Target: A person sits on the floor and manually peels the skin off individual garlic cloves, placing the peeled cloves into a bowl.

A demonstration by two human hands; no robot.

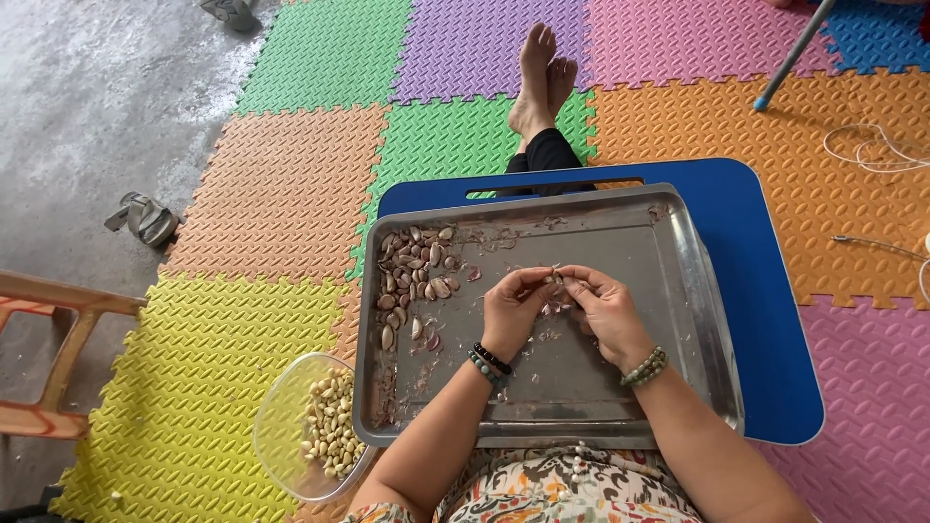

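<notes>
A garlic clove [556,282] was pinched between the fingertips of the left hand [513,310] and the right hand [605,308], both grips pressed together on it, above the middle of the metal tray [697,320]. Left of the hands, at the tray's far left corner, a pile of unpeeled cloves [415,271] was left, with loose skins [426,363] scattered nearer. Beside the tray's near left corner, a clear bowl [281,426] was partly filled with peeled cloves [329,426], so the peeling was judged roughly half done. Under the tray a blue tabletop [765,291] was seen, on coloured foam mats [281,194]. Nothing was seen blocking the hands.
</notes>
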